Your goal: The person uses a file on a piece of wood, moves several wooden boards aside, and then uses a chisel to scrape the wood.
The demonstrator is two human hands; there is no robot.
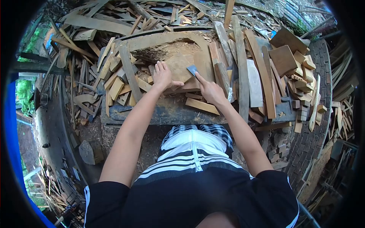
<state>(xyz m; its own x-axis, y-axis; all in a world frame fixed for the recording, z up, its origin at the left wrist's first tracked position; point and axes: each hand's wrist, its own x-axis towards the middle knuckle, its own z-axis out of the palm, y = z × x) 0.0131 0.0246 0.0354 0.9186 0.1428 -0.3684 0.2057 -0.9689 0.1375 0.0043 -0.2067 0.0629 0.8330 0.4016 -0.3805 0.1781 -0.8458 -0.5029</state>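
Note:
A flat, light-brown wooden board (178, 62) lies on the workbench in front of me. My left hand (163, 78) rests on the board's left side, fingers stretched forward and thumb pointing right along the near edge. In my right hand (211, 92) is a scraper with a flat blue-grey blade (192, 70); the index finger is extended along it. The blade lies over the right part of the board, and its handle is hidden in my fingers. A loose wooden block (202, 106) sits just nearer to me, below my right hand.
Long planks (241, 68) lie lengthwise to the right of my right hand. Small wood blocks (116, 88) are heaped on the left, and more blocks (304, 76) are piled at the far right. Scrap wood (99, 24) covers the ground behind the dark workbench (167, 110).

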